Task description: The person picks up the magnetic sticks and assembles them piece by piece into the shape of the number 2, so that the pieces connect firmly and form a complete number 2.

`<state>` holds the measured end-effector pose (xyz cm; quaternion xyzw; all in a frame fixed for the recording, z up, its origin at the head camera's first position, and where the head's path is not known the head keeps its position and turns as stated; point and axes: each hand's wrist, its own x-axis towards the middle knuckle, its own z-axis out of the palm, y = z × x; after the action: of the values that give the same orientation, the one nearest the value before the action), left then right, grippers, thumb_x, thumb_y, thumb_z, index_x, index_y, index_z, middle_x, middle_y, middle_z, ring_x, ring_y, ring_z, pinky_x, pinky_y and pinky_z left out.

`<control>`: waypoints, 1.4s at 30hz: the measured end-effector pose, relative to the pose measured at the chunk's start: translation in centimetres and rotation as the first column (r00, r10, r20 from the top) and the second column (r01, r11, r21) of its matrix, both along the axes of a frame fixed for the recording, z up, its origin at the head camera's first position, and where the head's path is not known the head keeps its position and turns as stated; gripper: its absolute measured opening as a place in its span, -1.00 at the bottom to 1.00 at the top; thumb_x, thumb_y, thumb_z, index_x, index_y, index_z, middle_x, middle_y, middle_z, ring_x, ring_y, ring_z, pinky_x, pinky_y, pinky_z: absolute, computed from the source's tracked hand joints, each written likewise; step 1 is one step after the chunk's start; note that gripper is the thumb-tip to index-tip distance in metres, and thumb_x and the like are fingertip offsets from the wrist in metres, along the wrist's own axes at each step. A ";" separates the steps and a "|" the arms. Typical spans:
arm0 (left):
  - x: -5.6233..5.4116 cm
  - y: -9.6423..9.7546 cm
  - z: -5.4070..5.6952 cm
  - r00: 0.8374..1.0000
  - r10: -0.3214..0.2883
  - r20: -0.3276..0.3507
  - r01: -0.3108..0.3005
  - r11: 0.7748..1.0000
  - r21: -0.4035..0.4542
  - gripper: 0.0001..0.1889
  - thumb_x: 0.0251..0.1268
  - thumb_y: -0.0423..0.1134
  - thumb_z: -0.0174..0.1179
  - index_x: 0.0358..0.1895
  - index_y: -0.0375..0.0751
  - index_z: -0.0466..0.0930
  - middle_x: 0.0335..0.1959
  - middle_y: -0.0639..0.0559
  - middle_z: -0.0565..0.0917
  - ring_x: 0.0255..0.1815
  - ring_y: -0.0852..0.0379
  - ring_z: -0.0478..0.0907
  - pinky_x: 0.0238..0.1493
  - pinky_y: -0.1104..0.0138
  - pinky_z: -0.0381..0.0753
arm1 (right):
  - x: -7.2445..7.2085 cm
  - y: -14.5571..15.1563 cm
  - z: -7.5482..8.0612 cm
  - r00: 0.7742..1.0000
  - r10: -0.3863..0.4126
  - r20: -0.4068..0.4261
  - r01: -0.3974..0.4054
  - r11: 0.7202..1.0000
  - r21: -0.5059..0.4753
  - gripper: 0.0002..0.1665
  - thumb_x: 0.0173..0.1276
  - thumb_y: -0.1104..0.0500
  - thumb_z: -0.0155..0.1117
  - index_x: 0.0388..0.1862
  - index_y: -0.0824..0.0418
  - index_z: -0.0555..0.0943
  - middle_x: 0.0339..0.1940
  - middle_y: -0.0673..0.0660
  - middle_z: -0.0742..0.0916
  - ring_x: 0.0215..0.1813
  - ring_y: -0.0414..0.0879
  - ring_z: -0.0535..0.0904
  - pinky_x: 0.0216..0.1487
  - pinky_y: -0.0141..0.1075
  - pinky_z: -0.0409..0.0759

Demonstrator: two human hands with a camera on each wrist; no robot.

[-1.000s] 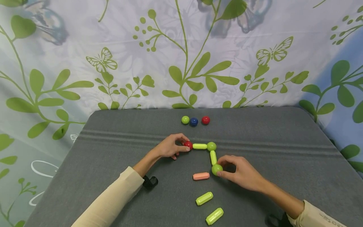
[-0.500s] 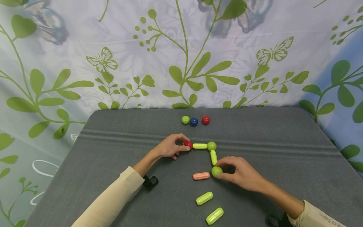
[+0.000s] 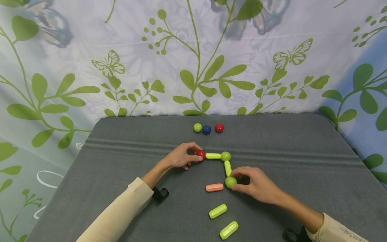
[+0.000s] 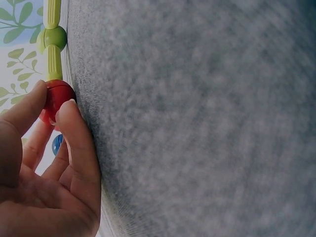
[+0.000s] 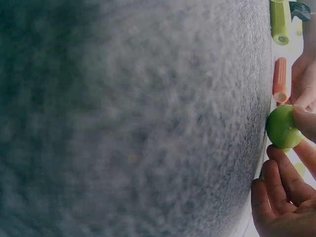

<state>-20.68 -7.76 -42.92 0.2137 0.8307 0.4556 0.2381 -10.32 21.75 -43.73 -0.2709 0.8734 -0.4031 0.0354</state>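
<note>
My left hand (image 3: 183, 156) pinches a red ball (image 4: 59, 96) between thumb and fingers. From that ball a yellow-green rod (image 3: 213, 156) runs right to a green ball (image 3: 225, 156) at the corner. A second yellow-green rod (image 3: 228, 168) leads from the corner down toward me and meets another green ball (image 3: 230, 182). My right hand (image 3: 257, 183) pinches this lower ball, thumb on its near side and index finger on its far side. Together the pieces form a bent chain lying on the grey table. In the right wrist view the held green ball (image 5: 284, 127) hides its joint with the rod.
A pink rod (image 3: 214, 188) lies just left of the lower green ball. Two loose yellow-green rods (image 3: 217, 211) lie nearer to me. At the back sit a light green ball (image 3: 198, 127), a blue ball (image 3: 207, 130) and a red ball (image 3: 219, 127). A patterned cloth hangs behind the table (image 3: 136, 134).
The lower green ball, in my right hand's pinch, has shifted very slightly toward me and left, and its rod has swung a little with it. My left hand stays in place.
</note>
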 end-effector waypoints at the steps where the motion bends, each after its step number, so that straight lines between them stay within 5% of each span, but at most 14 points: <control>1: 0.0 0.0 0.0 1.000 0.002 0.001 -0.002 1.000 0.000 -0.64 0.37 -0.18 0.29 0.16 -0.17 0.55 -0.03 -0.09 0.57 -0.45 0.07 0.50 -0.56 0.28 0.59 | 0.0 0.0 0.0 1.000 -0.001 -0.001 0.001 1.000 0.002 -0.70 0.21 0.08 0.51 -0.08 0.02 0.67 -0.24 -0.17 0.68 -0.22 -0.18 0.59 -0.20 -0.26 0.56; 27: 0.0 -0.3 -0.1 1.000 -0.011 0.010 0.011 1.000 0.002 -0.61 0.38 -0.18 0.28 0.21 -0.17 0.51 -0.02 -0.10 0.53 -0.46 0.06 0.49 -0.57 0.25 0.59 | 0.0 -0.5 -0.1 1.000 -0.020 0.024 0.019 0.999 0.029 -0.70 0.22 0.05 0.50 -0.08 -0.01 0.67 -0.24 -0.20 0.66 -0.20 -0.21 0.58 -0.16 -0.25 0.55; 42: 0.5 0.1 -0.2 0.999 0.047 0.011 -0.047 0.999 0.006 -0.61 0.36 -0.20 0.30 0.20 -0.15 0.53 -0.07 -0.09 0.55 -0.55 0.09 0.48 -0.55 0.27 0.59 | 0.0 -0.5 0.1 0.999 -0.030 0.012 0.029 0.998 0.046 -0.71 0.21 0.05 0.51 -0.11 0.00 0.67 -0.26 -0.20 0.66 -0.21 -0.20 0.58 -0.16 -0.23 0.56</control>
<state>-20.16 -7.61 -43.13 0.1921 0.8328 0.4647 0.2313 -10.33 21.30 -43.62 -0.2545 0.8862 -0.3850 0.0413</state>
